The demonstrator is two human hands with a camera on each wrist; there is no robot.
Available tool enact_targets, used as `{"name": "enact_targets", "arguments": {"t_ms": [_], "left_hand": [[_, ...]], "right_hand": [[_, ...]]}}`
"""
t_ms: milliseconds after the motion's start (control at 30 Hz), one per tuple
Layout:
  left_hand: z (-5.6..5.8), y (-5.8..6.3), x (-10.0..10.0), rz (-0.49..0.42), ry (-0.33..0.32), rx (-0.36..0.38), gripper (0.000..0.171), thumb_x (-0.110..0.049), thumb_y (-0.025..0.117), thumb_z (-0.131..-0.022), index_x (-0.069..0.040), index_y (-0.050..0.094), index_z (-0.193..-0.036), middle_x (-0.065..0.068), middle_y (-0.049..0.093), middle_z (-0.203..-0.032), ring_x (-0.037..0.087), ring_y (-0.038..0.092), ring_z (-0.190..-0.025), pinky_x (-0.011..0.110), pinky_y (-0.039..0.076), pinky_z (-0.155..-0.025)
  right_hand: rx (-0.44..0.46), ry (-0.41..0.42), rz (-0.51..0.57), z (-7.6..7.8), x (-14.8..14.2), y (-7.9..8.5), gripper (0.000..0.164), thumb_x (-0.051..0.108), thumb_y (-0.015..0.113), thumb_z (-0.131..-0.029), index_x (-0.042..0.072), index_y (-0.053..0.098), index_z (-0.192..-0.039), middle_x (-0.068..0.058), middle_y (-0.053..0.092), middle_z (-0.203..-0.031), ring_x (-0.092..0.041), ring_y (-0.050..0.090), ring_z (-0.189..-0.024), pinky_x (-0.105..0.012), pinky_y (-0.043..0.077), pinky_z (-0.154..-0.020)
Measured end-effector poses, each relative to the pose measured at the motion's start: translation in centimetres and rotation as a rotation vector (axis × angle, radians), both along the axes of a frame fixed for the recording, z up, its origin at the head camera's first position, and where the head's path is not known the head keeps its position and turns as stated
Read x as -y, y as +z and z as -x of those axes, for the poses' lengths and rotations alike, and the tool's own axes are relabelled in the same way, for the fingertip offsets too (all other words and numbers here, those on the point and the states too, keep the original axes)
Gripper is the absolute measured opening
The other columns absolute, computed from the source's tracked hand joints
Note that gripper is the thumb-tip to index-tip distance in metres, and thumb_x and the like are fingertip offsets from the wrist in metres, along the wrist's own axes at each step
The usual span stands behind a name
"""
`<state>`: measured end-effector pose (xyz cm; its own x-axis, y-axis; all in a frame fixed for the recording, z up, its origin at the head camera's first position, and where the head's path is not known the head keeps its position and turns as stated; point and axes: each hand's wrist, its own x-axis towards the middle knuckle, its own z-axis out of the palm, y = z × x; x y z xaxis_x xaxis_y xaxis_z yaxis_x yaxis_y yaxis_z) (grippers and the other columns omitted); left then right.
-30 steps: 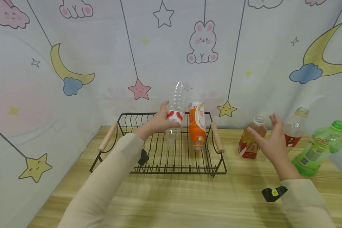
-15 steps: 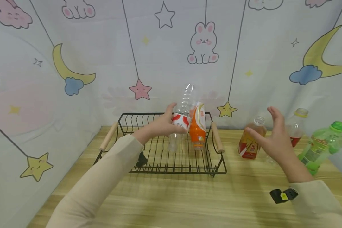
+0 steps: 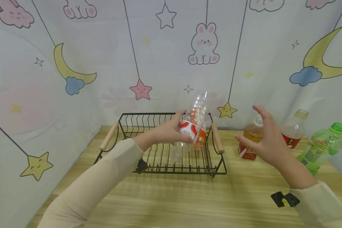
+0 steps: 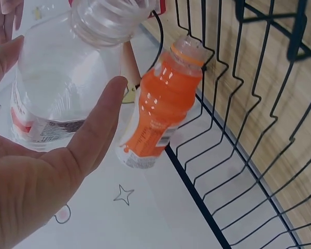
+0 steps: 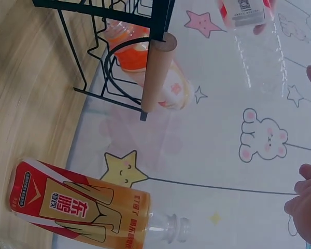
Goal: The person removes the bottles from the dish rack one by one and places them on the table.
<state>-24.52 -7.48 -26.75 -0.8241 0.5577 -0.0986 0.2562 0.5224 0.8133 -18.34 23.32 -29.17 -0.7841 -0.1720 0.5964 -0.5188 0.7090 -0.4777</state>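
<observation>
My left hand (image 3: 168,131) grips a clear plastic bottle (image 3: 189,129) with a red and white label around its middle. The bottle is tilted, neck down over the wire dish rack (image 3: 159,172) and base up to the right. Its neck (image 4: 106,23) shows no cap in the left wrist view. Behind it, an orange drink bottle (image 4: 166,98) stands neck down at the rack's right end. My right hand (image 3: 269,142) is raised with fingers and thumb spread, holding nothing. Behind that hand in the head view stands an uncapped amber bottle (image 3: 248,148) with a red and gold label.
Wooden handles, including the right one (image 3: 217,137), flank the rack. Farther right on the wood-grain table (image 3: 171,199) are a clear bottle with a red label (image 3: 293,136) and a green bottle (image 3: 322,145). A patterned curtain (image 3: 171,63) hangs behind.
My left hand has moved right and slightly down, and the clear bottle has tipped rightward, now overlapping the orange bottle. My right hand has shifted left and up, spread throughout.
</observation>
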Motion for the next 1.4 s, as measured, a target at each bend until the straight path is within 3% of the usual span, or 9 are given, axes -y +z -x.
{"name": "enact_targets", "arguments": {"t_ms": [167, 300, 500, 633, 800, 1033, 1267, 1400], "left_hand": [[-0.9, -0.1, -0.5, -0.004, -0.034, 0.018, 0.109, -0.023, 0.079, -0.077, -0.031, 0.001, -0.153, 0.009, 0.051, -0.123, 0.025, 0.062, -0.094, 0.036, 0.057, -0.064], [-1.7, -0.1, -0.7, -0.010, -0.065, 0.045, 0.111, -0.021, 0.080, -0.076, -0.029, 0.001, -0.154, 0.007, 0.052, -0.124, 0.024, 0.062, -0.097, 0.039, 0.057, -0.068], [-2.9, -0.2, -0.9, 0.028, -0.112, 0.062, 0.112, -0.023, 0.081, -0.076, -0.027, 0.000, -0.154, 0.008, 0.050, -0.125, 0.022, 0.061, -0.095, 0.040, 0.057, -0.070], [-3.5, -0.1, -1.2, 0.035, -0.139, 0.070, 0.111, -0.024, 0.080, -0.077, -0.028, 0.001, -0.154, 0.008, 0.050, -0.124, 0.021, 0.060, -0.097, 0.040, 0.057, -0.071], [-4.3, -0.1, -1.4, 0.050, -0.170, 0.093, 0.106, -0.026, 0.079, -0.078, -0.028, 0.005, -0.153, 0.004, 0.050, -0.121, 0.020, 0.059, -0.099, 0.035, 0.055, -0.075], [-5.2, -0.6, -1.9, 0.054, -0.219, 0.133, 0.099, -0.023, 0.079, -0.079, -0.031, 0.011, -0.150, 0.002, 0.049, -0.120, 0.020, 0.060, -0.096, 0.037, 0.057, -0.071], [-5.7, -0.8, -2.2, 0.070, -0.236, 0.144, 0.097, -0.022, 0.078, -0.080, -0.030, 0.012, -0.150, 0.002, 0.048, -0.122, 0.020, 0.060, -0.092, 0.037, 0.057, -0.066], [-5.9, -0.8, -2.1, 0.087, -0.239, 0.149, 0.095, -0.023, 0.079, -0.080, -0.031, 0.014, -0.149, 0.002, 0.048, -0.120, 0.020, 0.060, -0.092, 0.036, 0.057, -0.065]], "right_hand": [[-0.082, 0.082, -0.037, -0.6, 0.7, 0.0, 0.102, 0.016, 0.084, -0.073, 0.013, 0.020, -0.152, -0.021, 0.022, -0.156, -0.041, 0.017, -0.144, -0.067, 0.021, -0.108], [-0.140, 0.142, -0.076, -1.0, 1.3, -0.1, 0.093, 0.043, 0.076, -0.081, 0.012, 0.023, -0.151, -0.017, 0.024, -0.156, -0.037, 0.015, -0.146, -0.068, 0.024, -0.106], [-0.198, 0.168, -0.176, -1.7, 2.1, -0.1, 0.090, 0.049, 0.072, -0.082, 0.007, 0.029, -0.148, -0.014, 0.029, -0.154, -0.033, 0.017, -0.146, -0.062, 0.024, -0.110], [-0.278, 0.201, -0.229, -1.9, 2.7, -0.1, 0.090, 0.067, 0.050, -0.086, 0.000, 0.034, -0.144, -0.016, 0.033, -0.151, -0.032, 0.021, -0.145, -0.048, 0.019, -0.117], [-0.287, 0.252, -0.270, -2.4, 3.5, 0.0, 0.087, 0.066, 0.049, -0.087, -0.001, 0.037, -0.142, -0.018, 0.036, -0.149, -0.031, 0.021, -0.145, -0.040, 0.009, -0.120], [-0.291, 0.313, -0.359, -3.1, 3.8, -0.2, 0.083, 0.067, 0.047, -0.087, 0.002, 0.041, -0.139, -0.014, 0.036, -0.149, -0.031, 0.020, -0.146, -0.045, 0.011, -0.119], [-0.350, 0.336, -0.416, -3.5, 4.0, -0.7, 0.076, 0.064, 0.045, -0.091, 0.005, 0.044, -0.139, -0.013, 0.038, -0.147, -0.030, 0.024, -0.145, -0.038, 0.009, -0.120], [-0.373, 0.351, -0.440, -3.5, 4.1, -1.0, 0.072, 0.063, 0.044, -0.092, 0.006, 0.047, -0.135, -0.012, 0.038, -0.149, -0.030, 0.027, -0.143, -0.041, 0.010, -0.120]]}}
